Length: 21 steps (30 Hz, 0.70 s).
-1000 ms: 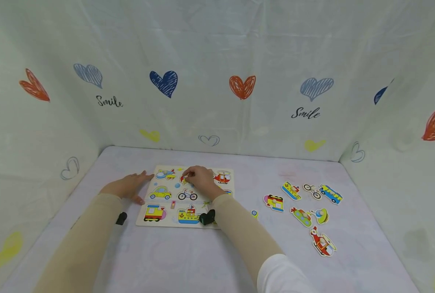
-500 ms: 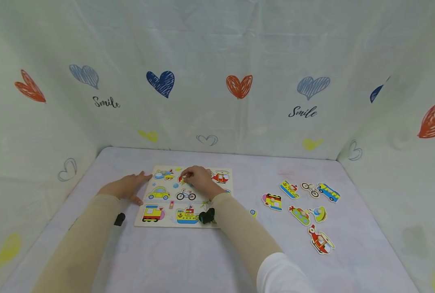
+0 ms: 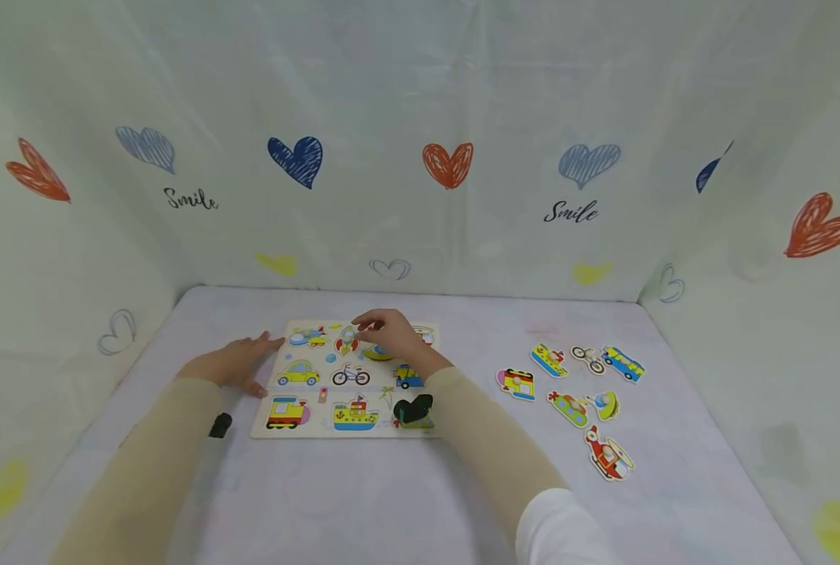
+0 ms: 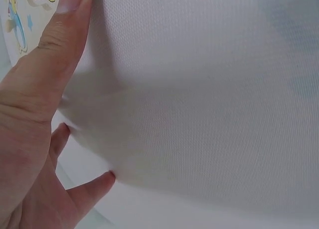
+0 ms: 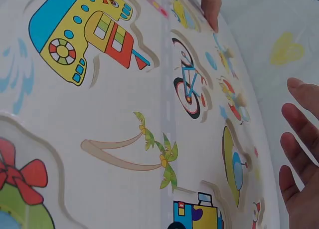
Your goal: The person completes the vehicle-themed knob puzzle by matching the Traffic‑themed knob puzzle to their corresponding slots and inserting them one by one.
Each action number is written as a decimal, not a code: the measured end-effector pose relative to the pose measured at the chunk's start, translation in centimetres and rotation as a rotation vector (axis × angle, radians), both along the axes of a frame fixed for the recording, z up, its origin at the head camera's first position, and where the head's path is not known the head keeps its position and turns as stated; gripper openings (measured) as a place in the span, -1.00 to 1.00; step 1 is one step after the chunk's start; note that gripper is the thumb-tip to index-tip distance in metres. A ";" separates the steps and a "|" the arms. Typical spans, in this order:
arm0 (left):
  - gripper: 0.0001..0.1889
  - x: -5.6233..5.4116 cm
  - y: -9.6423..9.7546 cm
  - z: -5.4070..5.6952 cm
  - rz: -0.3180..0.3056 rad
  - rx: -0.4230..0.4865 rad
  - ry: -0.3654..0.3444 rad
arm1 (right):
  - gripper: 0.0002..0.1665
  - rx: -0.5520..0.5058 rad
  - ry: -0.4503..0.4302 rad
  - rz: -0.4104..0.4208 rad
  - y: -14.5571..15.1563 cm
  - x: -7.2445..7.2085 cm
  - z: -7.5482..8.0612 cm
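A pegged wooden puzzle board (image 3: 321, 392) with vehicle pictures lies flat on the table. My left hand (image 3: 232, 362) is spread at its left side. In the left wrist view its thumb (image 4: 60, 44) is at the board's edge, with the other fingers over the cloth. My right hand (image 3: 395, 337) hovers over the board's upper part, fingers loosely bent, holding nothing. Just left of its fingertips, the rocket piece (image 3: 346, 340) sits in the top row, beside the airplane piece (image 3: 308, 337). The right wrist view shows the right hand's fingers (image 5: 299, 119) apart from the board.
Several loose knobbed pieces lie right of the board: train (image 3: 516, 384), ship (image 3: 549, 359), bicycle (image 3: 588, 359), bus (image 3: 623, 364), submarine (image 3: 568, 408), flying saucer (image 3: 604, 406) and helicopter (image 3: 608, 455). A heart-printed cloth (image 3: 505, 235) walls the table's back and sides.
My right hand has let go of the rocket piece and lifted up from it. The left hand stays by the board's edge. The head view has turned slightly right.
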<state>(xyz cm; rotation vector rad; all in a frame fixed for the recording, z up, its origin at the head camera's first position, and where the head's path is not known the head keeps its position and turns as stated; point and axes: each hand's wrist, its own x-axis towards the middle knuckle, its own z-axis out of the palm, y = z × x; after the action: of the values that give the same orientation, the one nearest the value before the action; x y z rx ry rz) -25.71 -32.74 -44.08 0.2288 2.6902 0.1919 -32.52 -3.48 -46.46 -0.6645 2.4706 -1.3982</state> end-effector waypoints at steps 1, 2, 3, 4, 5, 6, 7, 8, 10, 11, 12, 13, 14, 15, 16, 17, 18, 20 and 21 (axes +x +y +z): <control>0.13 -0.1 0.0 0.0 0.000 0.001 0.001 | -0.69 -0.012 -0.001 0.000 0.2 0.1 0.3; 0.13 -0.2 0.1 0.1 -0.004 0.001 0.003 | -0.69 -0.018 0.005 0.000 0.5 0.2 0.4; 0.14 -0.2 0.2 0.1 -0.006 0.002 0.004 | -0.69 -0.023 0.008 0.001 0.7 0.3 0.6; 0.14 -0.3 0.3 0.1 -0.008 0.002 0.003 | -0.69 -0.029 0.004 0.001 1.0 0.5 0.7; 0.14 -0.4 0.3 0.1 -0.009 0.002 0.004 | -0.69 -0.032 0.005 -0.001 1.2 0.7 0.8; 0.14 -0.4 0.4 0.0 -0.010 0.000 0.004 | -0.69 -0.037 0.005 -0.002 1.5 0.9 1.0; 0.14 -0.5 0.4 0.0 -0.012 -0.002 0.005 | -0.69 -0.044 0.002 -0.002 1.8 1.2 1.1; 0.14 -0.5 0.3 -0.1 -0.015 -0.005 0.006 | -0.69 -0.048 0.001 -0.004 2.2 1.4 1.2; 0.13 -0.6 0.3 -0.3 -0.015 -0.008 0.004 | -0.68 -0.049 0.005 -0.008 2.9 2.0 1.3; 0.13 -0.6 0.3 -0.3 -0.016 -0.007 0.005 | -0.67 -0.047 0.008 -0.009 3.3 2.2 1.4; 0.13 -0.6 0.2 -0.4 -0.016 -0.005 0.005 | -0.67 -0.047 0.007 -0.009 3.7 2.5 1.5; 0.14 -0.6 0.1 -0.4 -0.019 -0.004 0.006 | -0.68 -0.044 0.006 -0.013 4.1 2.8 1.6; 0.14 -0.6 0.1 -0.5 -0.019 -0.003 0.009 | -0.67 -0.041 0.006 -0.017 4.5 3.0 1.6; 0.15 -0.6 0.1 -0.5 -0.019 0.001 0.012 | -0.67 -0.035 0.006 -0.022 5.0 3.3 1.7; 0.15 -0.6 0.0 -0.6 -0.018 0.002 0.016 | -0.67 -0.035 0.004 -0.027 5.4 3.5 1.8; 0.16 -0.7 0.0 -0.7 -0.019 0.002 0.020 | -0.67 -0.039 -0.001 -0.032 5.9 3.7 1.9; 0.17 -0.7 -0.1 -0.8 -0.018 0.000 0.021 | -0.66 -0.047 -0.004 -0.038 6.3 4.0 2.0; 0.17 -0.8 -0.1 -0.9 -0.013 0.001 0.016 | -0.66 -0.059 -0.005 -0.049 7.2 4.4 2.2; 0.17 -0.8 -0.1 -1.0 -0.009 0.005 0.011 | -0.66 -0.059 -0.002 -0.055 7.6 4.5 2.2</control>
<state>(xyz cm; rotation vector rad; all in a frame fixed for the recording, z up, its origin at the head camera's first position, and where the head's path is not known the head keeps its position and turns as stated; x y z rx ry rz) -26.51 -32.89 -45.09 0.2441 2.6995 0.1950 -27.98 4.16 -44.24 -0.6110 2.4727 -1.4967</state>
